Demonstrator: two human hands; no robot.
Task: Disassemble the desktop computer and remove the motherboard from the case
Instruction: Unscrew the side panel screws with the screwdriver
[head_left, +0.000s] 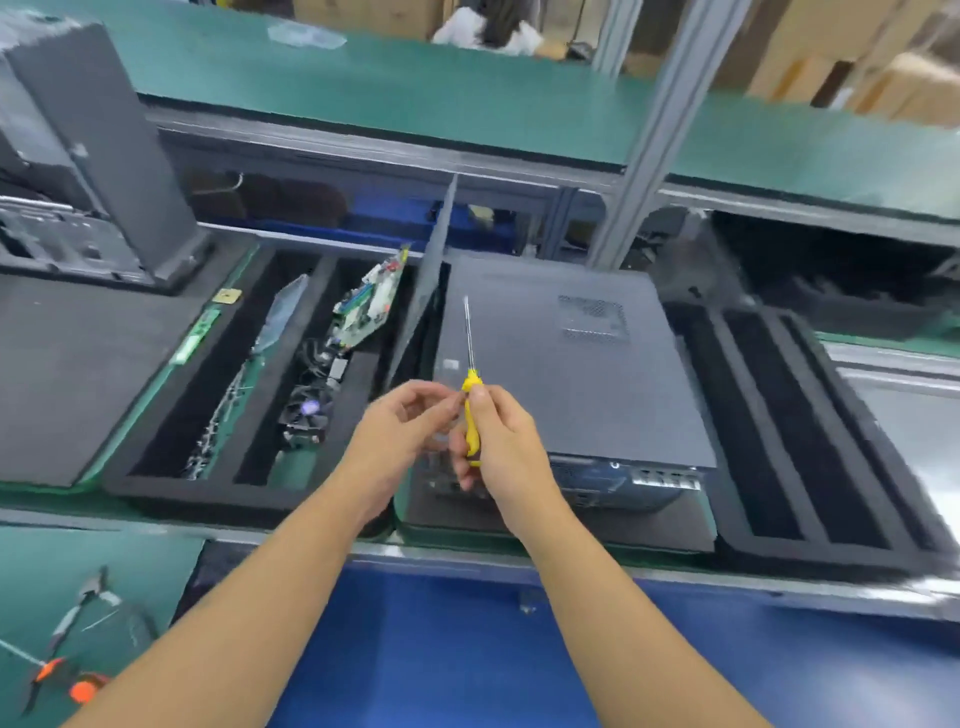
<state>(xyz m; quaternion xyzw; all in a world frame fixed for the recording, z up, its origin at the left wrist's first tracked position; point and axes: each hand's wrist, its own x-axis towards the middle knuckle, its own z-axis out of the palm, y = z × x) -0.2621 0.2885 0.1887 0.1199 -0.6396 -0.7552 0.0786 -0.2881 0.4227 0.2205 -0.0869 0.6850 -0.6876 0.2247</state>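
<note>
Both bare forearms enter from the bottom edge and run upward, coming together in the middle; the wrists are nearly straight. The right hand (501, 441) is closed around the yellow handle of a screwdriver (470, 382); its thumb lies along the handle near the top, the other fingers are wrapped behind it; the shaft points up and away from the body. The left hand (400, 431) is just beside the right one, its palm turned toward it, its fingers curled; its fingertips (441, 402) reach to the upper handle, but the blur does not let me tell whether they pinch it.
</note>
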